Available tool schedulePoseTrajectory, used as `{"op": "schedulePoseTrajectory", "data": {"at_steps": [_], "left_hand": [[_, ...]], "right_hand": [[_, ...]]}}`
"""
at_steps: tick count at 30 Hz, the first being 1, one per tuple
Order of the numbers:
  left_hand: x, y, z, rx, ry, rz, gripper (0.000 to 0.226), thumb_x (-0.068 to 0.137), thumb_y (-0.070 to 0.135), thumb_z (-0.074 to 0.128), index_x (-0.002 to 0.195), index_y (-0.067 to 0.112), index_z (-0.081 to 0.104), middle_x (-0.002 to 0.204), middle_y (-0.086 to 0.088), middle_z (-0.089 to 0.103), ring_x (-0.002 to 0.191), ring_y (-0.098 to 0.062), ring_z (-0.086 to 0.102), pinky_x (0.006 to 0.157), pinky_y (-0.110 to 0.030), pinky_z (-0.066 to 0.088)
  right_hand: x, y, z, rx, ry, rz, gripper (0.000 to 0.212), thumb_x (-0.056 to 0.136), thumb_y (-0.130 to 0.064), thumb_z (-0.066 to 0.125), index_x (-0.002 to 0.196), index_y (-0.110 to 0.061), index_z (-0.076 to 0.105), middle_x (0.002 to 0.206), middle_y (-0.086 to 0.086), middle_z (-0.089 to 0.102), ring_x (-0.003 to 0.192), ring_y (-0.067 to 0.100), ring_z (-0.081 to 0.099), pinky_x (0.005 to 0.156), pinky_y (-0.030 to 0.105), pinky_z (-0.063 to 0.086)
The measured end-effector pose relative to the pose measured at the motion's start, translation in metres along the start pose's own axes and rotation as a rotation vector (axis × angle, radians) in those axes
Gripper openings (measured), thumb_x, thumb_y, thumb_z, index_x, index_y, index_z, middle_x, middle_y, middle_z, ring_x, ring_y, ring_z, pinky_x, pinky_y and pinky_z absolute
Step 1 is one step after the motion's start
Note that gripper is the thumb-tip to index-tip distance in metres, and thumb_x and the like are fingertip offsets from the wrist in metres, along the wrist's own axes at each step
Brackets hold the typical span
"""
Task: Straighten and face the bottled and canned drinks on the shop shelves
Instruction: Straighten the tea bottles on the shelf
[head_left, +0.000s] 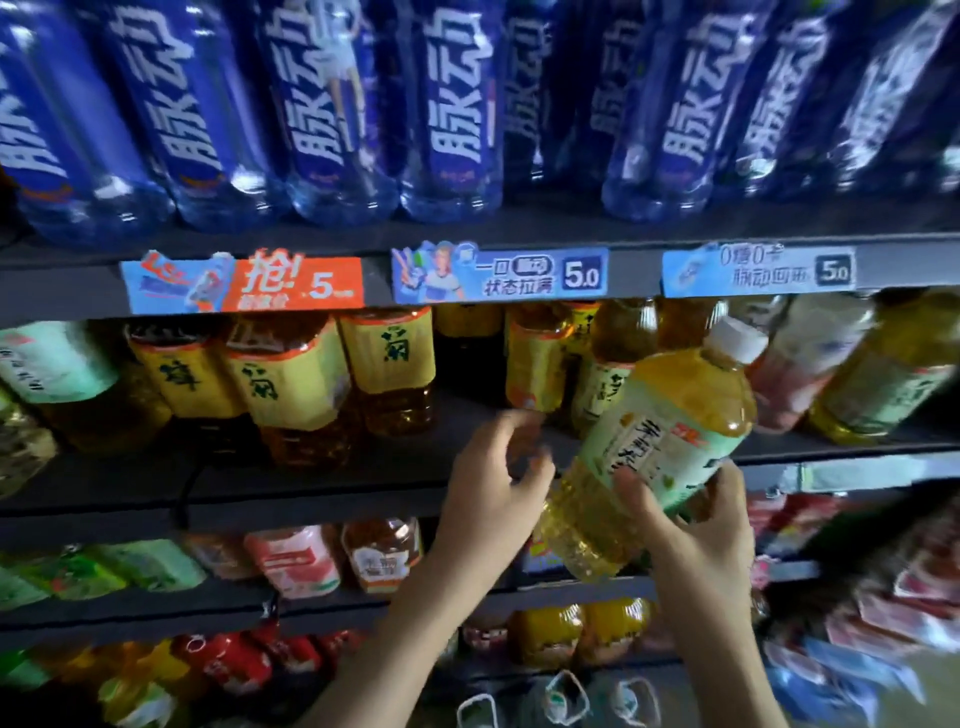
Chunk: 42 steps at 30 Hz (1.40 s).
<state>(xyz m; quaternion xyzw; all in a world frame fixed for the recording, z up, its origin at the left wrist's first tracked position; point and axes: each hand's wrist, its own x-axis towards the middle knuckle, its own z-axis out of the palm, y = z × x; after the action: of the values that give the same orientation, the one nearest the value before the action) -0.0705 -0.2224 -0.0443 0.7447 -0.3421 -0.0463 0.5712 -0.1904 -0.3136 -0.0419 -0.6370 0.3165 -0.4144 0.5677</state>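
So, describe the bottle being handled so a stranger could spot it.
Under the blue bottles, in front of the tea shelf, the right hand grips a tea bottle. Unlike its neighbours it is off the shelf, tilted, white cap showing.

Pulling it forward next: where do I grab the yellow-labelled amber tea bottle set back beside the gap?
Probably round the labelled middle of the yellow-labelled bottle, from the gap on its left: the price rail hides its cap and bottles crowd its right.
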Motion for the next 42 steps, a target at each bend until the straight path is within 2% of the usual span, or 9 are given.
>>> {"op": "schedulePoseTrajectory", "data": {"at_steps": [4,8,10,15,19,23,32,36,42], "left_hand": [[0.015,0.000,0.029,-0.045,0.032,-0.043,0.034,0.085,0.031,0.063,0.119,0.025,0.058,0.109,0.009,0.065,0.100,-0.001,0.061,0.089,-0.029,0.051],[0.021,-0.001,0.029,-0.349,-0.491,-0.190,0.058,0.077,0.049,0.065,0.130,0.035,0.047,0.122,0.013,0.062,0.114,-0.004,0.058,0.099,-0.033,0.046],[0.018,-0.004,0.028,-0.359,-0.566,-0.226,0.066,0.070,0.045,0.073,0.129,0.030,0.048,0.122,0.007,0.064,0.114,-0.010,0.059,0.099,-0.038,0.047],[0.011,-0.015,0.030,-0.242,-0.407,-0.275,0.065,0.061,0.058,0.072,0.118,0.029,0.058,0.109,0.010,0.069,0.101,-0.005,0.065,0.090,-0.040,0.053],[0.003,-0.022,0.029,-0.058,-0.294,-0.307,0.068,0.046,0.072,0.066,0.105,0.041,0.054,0.099,0.015,0.068,0.091,0.002,0.064,0.081,-0.026,0.054],[-0.012,-0.009,0.029,0.065,-0.280,-0.196,0.055,0.048,0.064,0.059,0.099,0.050,0.046,0.095,0.023,0.063,0.085,0.014,0.057,0.064,-0.006,0.042],[-0.015,0.012,0.021,-0.020,-0.305,-0.047,0.058,0.065,0.034,0.077,0.117,0.037,0.051,0.112,0.011,0.062,0.106,-0.010,0.059,0.085,-0.035,0.051],[-0.022,0.029,-0.014,-0.162,-0.447,-0.175,0.052,0.083,0.013,0.068,0.121,0.042,0.048,0.111,0.013,0.065,0.100,0.001,0.061,0.085,-0.020,0.050],[-0.045,0.031,-0.081,0.035,-0.086,-0.361,0.024,0.083,0.037,0.059,0.107,0.037,0.057,0.091,0.008,0.069,0.081,-0.003,0.064,0.076,-0.031,0.053]], "right_hand": [[0.023,0.010,-0.008,0.037,-0.053,0.005,0.048,0.073,-0.016,0.080,0.114,-0.014,0.055,0.098,0.001,0.067,0.080,0.000,0.065,0.064,0.015,0.053],[0.034,0.022,-0.013,0.102,-0.158,0.056,0.052,0.060,-0.046,0.075,0.103,-0.020,0.064,0.096,0.001,0.072,0.089,0.014,0.068,0.066,0.024,0.054],[0.034,0.026,-0.015,0.153,-0.228,0.116,0.054,0.057,-0.052,0.075,0.101,-0.022,0.068,0.099,0.003,0.073,0.094,0.019,0.069,0.075,0.031,0.053],[0.031,0.019,-0.011,0.036,-0.334,0.165,0.047,0.073,-0.051,0.074,0.111,-0.027,0.065,0.102,-0.008,0.072,0.097,0.008,0.067,0.077,0.024,0.054],[0.028,0.003,-0.008,-0.299,-0.206,0.110,0.039,0.070,-0.053,0.069,0.102,-0.036,0.056,0.095,-0.018,0.066,0.090,-0.002,0.062,0.065,0.010,0.047],[0.014,-0.007,0.006,-0.450,-0.112,0.124,0.077,0.050,-0.066,0.070,0.102,-0.021,0.035,0.100,-0.003,0.047,0.091,0.012,0.046,0.070,0.029,0.040],[0.008,-0.008,-0.001,-0.189,0.040,0.116,0.057,0.062,-0.031,0.084,0.100,-0.018,0.043,0.087,-0.008,0.055,0.071,-0.008,0.052,0.053,0.011,0.039],[-0.003,-0.018,0.005,-0.184,0.018,0.146,0.054,0.065,-0.029,0.082,0.102,-0.016,0.044,0.086,-0.007,0.054,0.071,-0.003,0.050,0.049,0.008,0.037],[-0.037,-0.051,0.051,-0.164,-0.140,0.157,0.056,0.066,-0.028,0.083,0.105,-0.013,0.044,0.085,-0.008,0.054,0.074,0.001,0.051,0.059,0.025,0.040]]}}
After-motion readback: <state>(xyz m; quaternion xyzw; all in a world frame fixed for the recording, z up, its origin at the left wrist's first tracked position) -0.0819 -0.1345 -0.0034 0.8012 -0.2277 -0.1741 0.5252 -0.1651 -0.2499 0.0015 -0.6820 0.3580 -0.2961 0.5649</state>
